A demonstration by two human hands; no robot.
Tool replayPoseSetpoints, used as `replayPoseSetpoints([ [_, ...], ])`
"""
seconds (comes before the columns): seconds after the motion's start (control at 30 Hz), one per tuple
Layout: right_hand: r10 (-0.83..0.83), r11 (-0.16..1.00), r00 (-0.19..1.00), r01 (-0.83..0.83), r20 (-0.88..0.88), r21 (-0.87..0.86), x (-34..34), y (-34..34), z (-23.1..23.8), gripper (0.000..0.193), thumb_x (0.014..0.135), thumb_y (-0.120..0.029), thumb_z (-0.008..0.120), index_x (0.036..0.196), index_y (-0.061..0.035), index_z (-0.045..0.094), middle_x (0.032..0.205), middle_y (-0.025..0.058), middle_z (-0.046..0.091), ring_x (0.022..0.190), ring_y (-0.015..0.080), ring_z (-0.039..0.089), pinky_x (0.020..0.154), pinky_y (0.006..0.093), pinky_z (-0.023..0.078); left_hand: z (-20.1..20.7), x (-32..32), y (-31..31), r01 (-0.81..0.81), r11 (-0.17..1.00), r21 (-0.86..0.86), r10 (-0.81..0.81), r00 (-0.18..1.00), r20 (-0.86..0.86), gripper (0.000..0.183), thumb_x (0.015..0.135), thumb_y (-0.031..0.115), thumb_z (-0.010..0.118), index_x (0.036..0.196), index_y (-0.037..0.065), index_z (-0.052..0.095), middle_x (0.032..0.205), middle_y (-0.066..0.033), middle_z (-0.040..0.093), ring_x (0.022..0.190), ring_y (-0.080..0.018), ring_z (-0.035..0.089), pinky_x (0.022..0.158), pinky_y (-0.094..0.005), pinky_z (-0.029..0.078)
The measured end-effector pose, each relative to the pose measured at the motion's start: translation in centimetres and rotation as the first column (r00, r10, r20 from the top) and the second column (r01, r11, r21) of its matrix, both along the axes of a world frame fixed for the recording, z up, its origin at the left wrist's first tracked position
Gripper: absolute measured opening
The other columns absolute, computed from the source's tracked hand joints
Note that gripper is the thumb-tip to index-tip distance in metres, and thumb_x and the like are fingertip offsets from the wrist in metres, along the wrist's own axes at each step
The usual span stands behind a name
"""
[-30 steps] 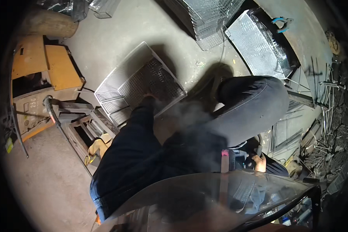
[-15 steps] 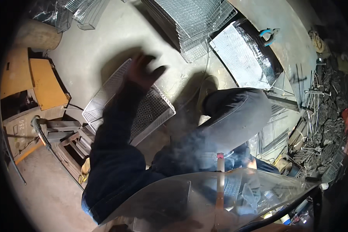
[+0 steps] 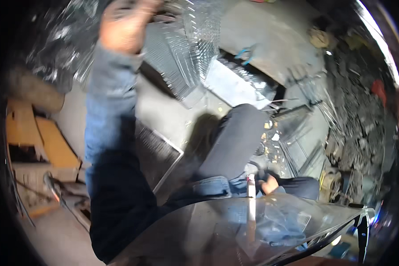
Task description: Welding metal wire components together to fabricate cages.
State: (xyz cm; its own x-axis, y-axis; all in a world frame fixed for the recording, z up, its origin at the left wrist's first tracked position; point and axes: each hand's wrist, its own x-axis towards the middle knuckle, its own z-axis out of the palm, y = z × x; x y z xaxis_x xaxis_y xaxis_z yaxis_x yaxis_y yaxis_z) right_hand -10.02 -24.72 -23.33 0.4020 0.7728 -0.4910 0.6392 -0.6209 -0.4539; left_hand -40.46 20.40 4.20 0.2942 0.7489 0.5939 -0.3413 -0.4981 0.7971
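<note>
My left hand (image 3: 124, 29) is stretched far forward at the upper left, smeared by motion, so its fingers cannot be read. It is beside a stack of wire mesh baskets (image 3: 166, 57). Under my left forearm a wire mesh basket (image 3: 157, 148) sits on the floor, partly hidden by the sleeve. Low by my lap, my right hand (image 3: 269, 184) is partly covered by the clear shield (image 3: 208, 226); its fingers are curled at a dark object I cannot make out.
Blue-handled pliers (image 3: 245, 54) lie beyond a bright mesh panel (image 3: 232, 82). Dark bundled metal pieces (image 3: 359, 111) heap up at the right. Orange panels (image 3: 55, 137) and a torch-like tool with a hose (image 3: 53, 186) are at the left. More shiny mesh (image 3: 62, 40) is at the far left.
My left hand has moved forward and up from above the near basket toward the stacked ones. The view has shifted, and the smoke near my lap is gone. My right hand shows more.
</note>
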Motion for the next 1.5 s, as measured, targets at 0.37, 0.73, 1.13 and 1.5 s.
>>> replayPoseSetpoints([
  [0.37,-0.249,-0.307,0.761,0.525,-0.599,0.794,5.9,5.5,22.9,0.052,0.094,-0.045,0.042,0.113,0.0038,0.048,0.079,0.0108,0.058,0.070,0.0201,0.058,0.067,0.0320,0.050,-1.7,24.6,-11.5,0.972,0.209,-0.110,-0.506,0.203,0.838,0.021,0.092,0.019,0.054,0.107,0.006,0.059,0.098,-0.0088,0.064,0.091,-0.0244,0.062,0.086,-0.0427,0.049],
  [0.73,-0.317,-0.236,0.467,0.804,-0.826,0.546,22.7,4.3,26.7,0.040,0.093,-0.042,0.044,0.097,-0.0047,0.055,0.072,0.0048,0.058,0.052,0.0145,0.052,0.044,0.0259,0.039,0.1,42.4,-4.4,0.629,0.726,-0.277,-0.688,0.660,-0.303,0.044,0.079,0.039,0.069,0.102,0.002,0.061,0.086,-0.0020,0.061,0.072,-0.0107,0.054,0.063,-0.0258,0.046],
  [1.13,-0.865,0.125,0.481,0.484,-0.144,0.866,31.6,6.8,18.6,0.051,0.091,-0.042,0.044,0.078,0.0067,0.055,0.066,0.0144,0.054,0.066,0.0203,0.046,0.064,0.0359,0.040,-9.3,46.1,-1.9,0.452,0.846,-0.282,-0.528,0.645,-0.552,0.053,0.079,0.043,0.068,0.105,-0.003,0.060,0.089,-0.0100,0.064,0.078,-0.0166,0.059,0.068,-0.0297,0.048],
  [1.5,-0.773,0.110,0.624,0.311,-0.115,0.944,31.1,3.4,12.9,0.050,0.094,-0.040,0.047,0.103,0.0093,0.053,0.098,0.0194,0.060,0.093,0.0267,0.056,0.083,0.0381,0.043,-11.3,39.0,-6.5,0.508,0.825,-0.247,-0.551,0.628,-0.549,0.044,0.081,0.042,0.065,0.098,0.002,0.067,0.087,-0.0076,0.067,0.078,-0.0159,0.061,0.075,-0.0318,0.048],
])
